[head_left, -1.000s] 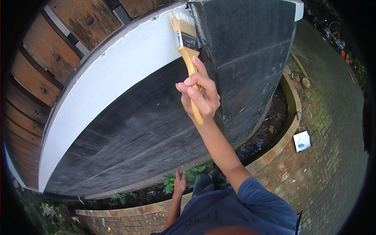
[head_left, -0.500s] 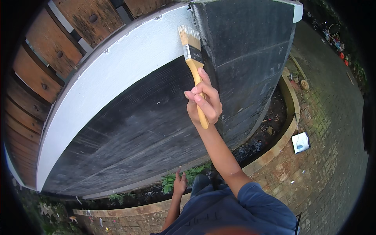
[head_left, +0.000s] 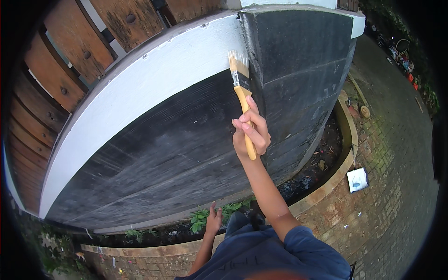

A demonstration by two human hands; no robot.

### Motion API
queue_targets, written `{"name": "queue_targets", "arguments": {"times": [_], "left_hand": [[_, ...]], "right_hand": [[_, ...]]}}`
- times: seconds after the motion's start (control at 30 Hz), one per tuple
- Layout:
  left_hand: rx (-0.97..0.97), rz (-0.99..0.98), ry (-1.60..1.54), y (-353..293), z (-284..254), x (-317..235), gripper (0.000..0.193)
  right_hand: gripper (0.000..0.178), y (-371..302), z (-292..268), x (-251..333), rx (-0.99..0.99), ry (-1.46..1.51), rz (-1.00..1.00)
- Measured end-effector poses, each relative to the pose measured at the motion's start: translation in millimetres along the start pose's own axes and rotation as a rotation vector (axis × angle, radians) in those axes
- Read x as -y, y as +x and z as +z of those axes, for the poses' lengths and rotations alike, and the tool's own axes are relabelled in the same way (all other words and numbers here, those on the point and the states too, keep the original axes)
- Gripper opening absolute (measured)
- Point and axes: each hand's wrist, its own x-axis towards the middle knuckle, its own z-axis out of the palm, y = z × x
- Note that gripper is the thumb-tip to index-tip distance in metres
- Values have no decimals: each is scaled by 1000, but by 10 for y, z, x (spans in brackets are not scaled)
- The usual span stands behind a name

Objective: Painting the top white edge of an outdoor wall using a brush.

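Observation:
A flat paintbrush (head_left: 243,93) with a yellow handle, a black-and-metal collar and white-tipped bristles points upward in my right hand (head_left: 252,133). My fingers and thumb are wrapped round its handle. The bristles rest at the right end of a curved white band (head_left: 140,74) on the wall, close to where it meets the black panel below and the dark pillar (head_left: 303,46) beside it. Lower down, near the foot of the black wall (head_left: 154,154), my left hand (head_left: 214,220) hangs with fingers apart and nothing in it, next to green plants.
Wooden slats (head_left: 65,84) with round bolts stand above the white band. A low kerb (head_left: 322,189) borders a soil bed with green plants (head_left: 199,220). On the brick paving (head_left: 392,196) lies a white square container (head_left: 358,180) with a bluish thing on it.
The view has shifted, so the wall sits lower and further right. Against the band, the brush has moved slightly downward, still in my right hand. My left hand stays low.

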Motion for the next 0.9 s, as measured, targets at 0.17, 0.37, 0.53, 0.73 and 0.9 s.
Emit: {"name": "queue_targets", "arguments": {"times": [0.17, 0.37, 0.53, 0.73, 0.9], "left_hand": [[-10, 4, -21, -26, 50, 39, 59], [-104, 4, -43, -160, 64, 113, 58], [-167, -45, -100, -143, 87, 244, 56], [-230, -43, -244, -134, 36, 210, 56], [-211, -40, -229, -100, 55, 133, 57]], "right_hand": [[40, -34, -131, 87, 62, -33, 4], [20, -45, -261, 410, 122, 67, 28], [17, 289, -41, 340, 122, 67, -80], [19, 643, 308, -18, 52, 69, -213], [30, 462, 211, -115, 50, 5, -138]]}}
